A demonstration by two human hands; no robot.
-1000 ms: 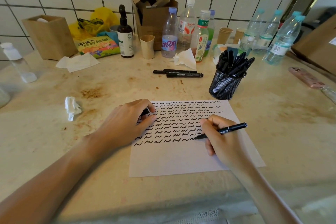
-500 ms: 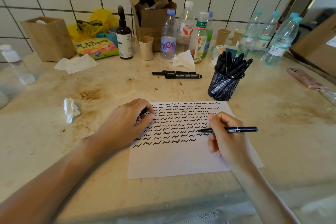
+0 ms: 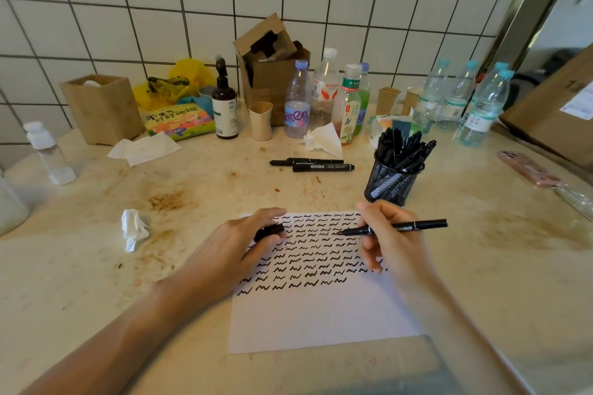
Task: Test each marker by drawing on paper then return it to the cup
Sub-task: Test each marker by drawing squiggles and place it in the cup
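A white sheet of paper [image 3: 321, 314] lies on the counter, its upper half filled with rows of black squiggles. My right hand [image 3: 390, 245] grips an uncapped black marker [image 3: 417, 225], held level above the sheet with the tip pointing left. My left hand [image 3: 231, 253] rests on the sheet's upper left corner and pinches the marker's black cap [image 3: 269, 232]. A black mesh cup [image 3: 393, 183] packed with several black markers stands just beyond the sheet's upper right corner.
Two capped black markers [image 3: 316, 164] lie behind the sheet. Bottles, paper cups, a cardboard box [image 3: 272, 74] and a wooden box [image 3: 102, 107] line the tiled wall. A crumpled tissue [image 3: 133, 228] sits left, a pink phone [image 3: 529, 168] far right.
My right hand has lifted the marker off the lower squiggle rows and carried it up toward the top of the sheet, now level. My left hand's cap now shows between the fingers.
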